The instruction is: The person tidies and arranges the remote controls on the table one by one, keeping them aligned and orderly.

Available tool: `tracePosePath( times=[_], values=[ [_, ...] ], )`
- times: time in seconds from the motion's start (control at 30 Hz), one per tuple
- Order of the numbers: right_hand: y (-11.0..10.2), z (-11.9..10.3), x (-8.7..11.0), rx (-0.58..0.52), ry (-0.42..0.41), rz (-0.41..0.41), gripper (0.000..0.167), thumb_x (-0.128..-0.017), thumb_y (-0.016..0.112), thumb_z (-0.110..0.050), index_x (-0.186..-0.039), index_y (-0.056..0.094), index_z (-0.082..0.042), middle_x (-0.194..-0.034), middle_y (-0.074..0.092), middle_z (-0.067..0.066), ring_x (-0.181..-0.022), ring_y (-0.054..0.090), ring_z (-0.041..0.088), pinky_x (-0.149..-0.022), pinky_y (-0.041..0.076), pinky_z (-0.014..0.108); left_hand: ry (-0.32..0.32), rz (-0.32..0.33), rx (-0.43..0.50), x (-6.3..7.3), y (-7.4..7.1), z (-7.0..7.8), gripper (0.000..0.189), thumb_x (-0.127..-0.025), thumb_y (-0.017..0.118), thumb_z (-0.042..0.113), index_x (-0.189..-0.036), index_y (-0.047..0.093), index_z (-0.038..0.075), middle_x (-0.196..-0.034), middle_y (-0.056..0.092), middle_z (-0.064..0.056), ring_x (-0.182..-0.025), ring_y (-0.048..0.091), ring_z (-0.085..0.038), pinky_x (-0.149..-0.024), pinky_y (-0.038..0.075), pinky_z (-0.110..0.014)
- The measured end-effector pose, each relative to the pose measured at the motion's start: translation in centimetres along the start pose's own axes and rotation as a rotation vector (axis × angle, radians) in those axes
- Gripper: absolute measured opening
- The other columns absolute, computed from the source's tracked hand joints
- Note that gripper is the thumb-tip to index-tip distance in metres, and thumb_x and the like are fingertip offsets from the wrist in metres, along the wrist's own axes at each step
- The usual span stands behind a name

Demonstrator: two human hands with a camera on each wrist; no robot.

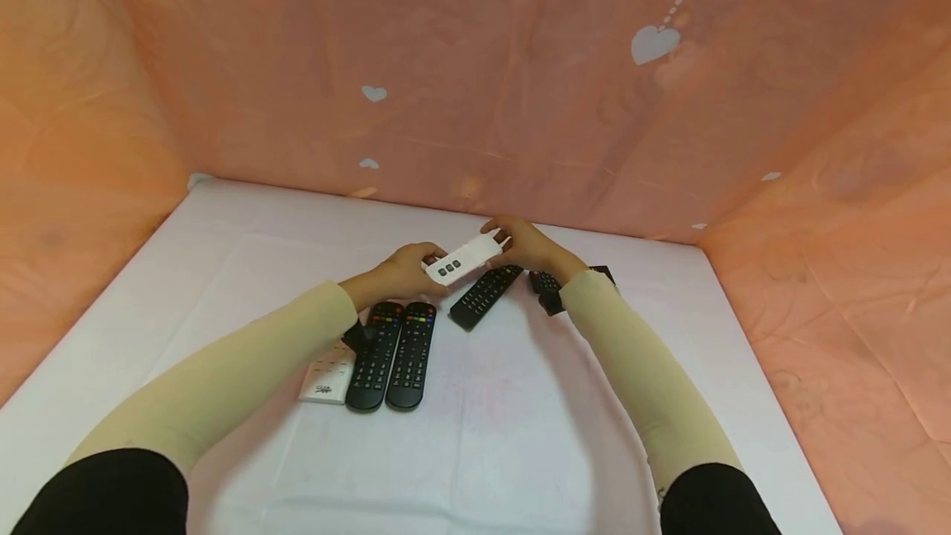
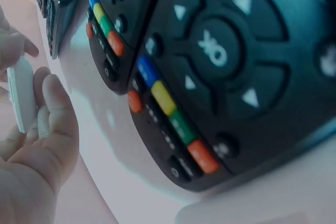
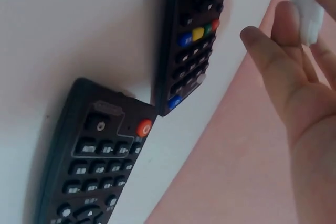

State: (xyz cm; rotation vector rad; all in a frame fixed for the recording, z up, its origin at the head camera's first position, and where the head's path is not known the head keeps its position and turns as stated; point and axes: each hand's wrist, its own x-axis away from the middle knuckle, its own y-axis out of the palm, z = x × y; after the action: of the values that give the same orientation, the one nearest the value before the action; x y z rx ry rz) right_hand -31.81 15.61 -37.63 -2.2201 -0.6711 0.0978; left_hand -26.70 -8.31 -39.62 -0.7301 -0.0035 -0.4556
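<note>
A slim white remote control [image 1: 466, 258] with a few dark buttons near one end is held above the table, tilted. My left hand [image 1: 404, 271] grips its left end, the thumb and fingers on opposite edges. At the other end, my right hand [image 1: 529, 246] pinches it between thumb and fingers. In the left wrist view the remote appears edge-on, with the left hand [image 2: 42, 156] curled at its lower end. The right wrist view catches only part of the remote, beside the right hand [image 3: 304, 98].
Two long black remotes [image 1: 411, 357] lie side by side near the left forearm, overlapping a white remote [image 1: 327, 374]. Another black remote [image 1: 486, 295] lies angled beneath the hands. One more [image 3: 94, 161] is partly covered by the right wrist in the head view. Pink cloth walls [image 1: 475, 106] surround the white table [image 1: 505, 436].
</note>
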Motion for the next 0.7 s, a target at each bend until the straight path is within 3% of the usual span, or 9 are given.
tracePosePath(
  times=[0.2,0.43,0.7],
  values=[
    [0.6,-0.7,1.7,0.068,-0.009,0.011,0.054,-0.079,0.079,-0.013,-0.127,0.054,-0.01,-0.108,0.059,0.013,-0.086,0.059,0.02,-0.072,0.047,0.026,0.005,0.008,0.008,0.3,-0.5,-0.5,0.058,-0.077,0.078,0.019,-0.13,0.056,0.007,-0.12,0.06,-0.012,-0.1,0.056,-0.022,-0.083,0.047,-0.031],
    [1.7,-1.2,3.2,0.128,-0.027,0.082,0.049,-0.075,0.082,-0.017,-0.116,0.059,-0.006,-0.093,0.061,0.008,-0.078,0.052,0.016,-0.068,0.043,0.025,0.012,-0.012,0.028,0.7,-0.8,-0.6,0.052,-0.079,0.076,0.015,-0.127,0.059,0.009,-0.122,0.059,-0.011,-0.099,0.057,-0.021,-0.078,0.049,-0.028],
    [2.8,-1.3,4.6,0.029,0.016,0.139,0.052,-0.074,0.081,-0.009,-0.121,0.061,-0.005,-0.103,0.065,0.011,-0.072,0.058,0.012,-0.063,0.047,0.021,0.016,-0.017,0.042,1.0,-0.6,-0.6,0.051,-0.083,0.074,0.014,-0.13,0.056,0.008,-0.125,0.057,-0.014,-0.097,0.059,-0.023,-0.066,0.051,-0.024]
  ],
)
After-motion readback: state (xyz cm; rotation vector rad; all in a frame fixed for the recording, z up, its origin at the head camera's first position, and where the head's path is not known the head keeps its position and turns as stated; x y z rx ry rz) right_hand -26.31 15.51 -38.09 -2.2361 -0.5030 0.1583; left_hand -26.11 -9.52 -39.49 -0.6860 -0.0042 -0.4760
